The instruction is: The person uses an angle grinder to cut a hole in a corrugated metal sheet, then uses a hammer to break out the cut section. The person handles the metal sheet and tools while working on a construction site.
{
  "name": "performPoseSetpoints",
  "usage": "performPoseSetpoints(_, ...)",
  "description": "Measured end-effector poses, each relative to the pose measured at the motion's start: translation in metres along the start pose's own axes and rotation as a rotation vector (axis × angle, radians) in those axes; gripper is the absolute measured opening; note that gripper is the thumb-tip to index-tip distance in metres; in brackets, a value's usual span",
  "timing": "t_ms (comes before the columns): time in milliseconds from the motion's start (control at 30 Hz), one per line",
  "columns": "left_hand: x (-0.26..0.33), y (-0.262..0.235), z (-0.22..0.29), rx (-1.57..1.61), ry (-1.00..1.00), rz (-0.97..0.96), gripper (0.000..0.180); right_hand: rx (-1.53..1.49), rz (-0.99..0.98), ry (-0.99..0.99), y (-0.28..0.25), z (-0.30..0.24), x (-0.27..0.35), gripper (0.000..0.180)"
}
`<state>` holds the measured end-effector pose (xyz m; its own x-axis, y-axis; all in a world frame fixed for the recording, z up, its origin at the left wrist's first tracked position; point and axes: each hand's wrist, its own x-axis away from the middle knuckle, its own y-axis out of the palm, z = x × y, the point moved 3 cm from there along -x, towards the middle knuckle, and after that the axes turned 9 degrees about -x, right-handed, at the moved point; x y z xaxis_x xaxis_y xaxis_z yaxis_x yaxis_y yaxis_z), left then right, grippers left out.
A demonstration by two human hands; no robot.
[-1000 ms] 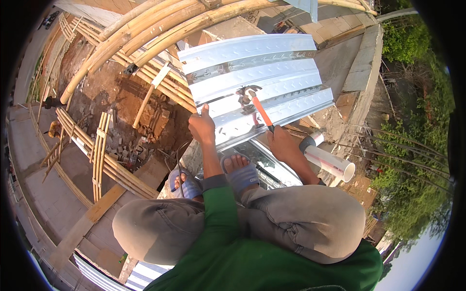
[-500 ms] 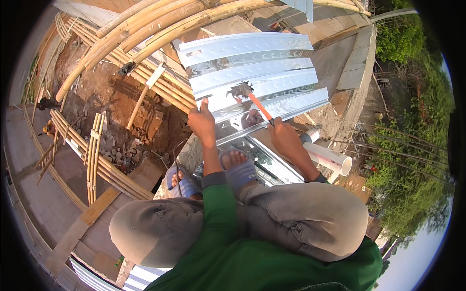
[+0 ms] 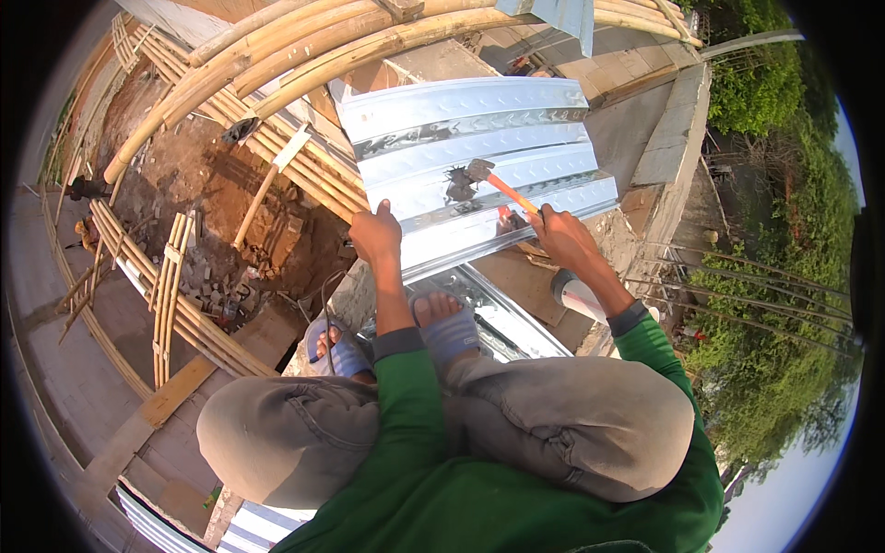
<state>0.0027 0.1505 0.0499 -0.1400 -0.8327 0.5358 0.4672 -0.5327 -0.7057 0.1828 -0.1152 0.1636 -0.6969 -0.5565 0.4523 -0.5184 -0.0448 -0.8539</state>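
Ok so your left hand has its grip pinching the near-left edge of that shiny ribbed metal sheet, just past your feet, and your right hand's grip is wrapped round the orange-handled hammer, head right by a dark ragged hole. I'd watch those ribs tbh: a glancing hit could skid toward your left knuckles. And if that pinch slips, the sheet could drop, with open-toed sandals leaving your toes bare near its edge.

Both hands curled, forearms extended, knees bent
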Motion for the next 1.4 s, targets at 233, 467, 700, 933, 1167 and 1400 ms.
performPoseSetpoints(233,-0.001,0.01,-0.002,-0.01,0.063,-0.026,0.052,-0.144,0.377,-0.226,-0.045,0.015,-0.001,0.037)
performPoseSetpoints(467,-0.006,0.005,-0.002,0.015,0.078,-0.001,0.049,0.149,0.162,-0.406,-0.016,0.021,-0.024,0.034)
performPoseSetpoints(700,0.0,0.012,0.005,0.065,0.129,-0.029,0.053,0.114,0.229,-0.346,-0.048,0.012,-0.013,0.038)
performPoseSetpoints(933,0.002,0.016,-0.005,0.081,0.128,-0.011,0.062,0.39,0.035,-0.228,-0.019,0.024,-0.019,0.047)
performPoseSetpoints(1167,-0.008,0.024,-0.005,-0.103,0.073,-0.095,0.06,0.219,0.122,-0.239,-0.049,0.019,-0.015,0.049)
performPoseSetpoints(1400,-0.011,0.037,-0.012,0.517,0.035,-0.279,0.035,-0.157,0.293,-0.338,-0.066,-0.01,0.0,0.035)
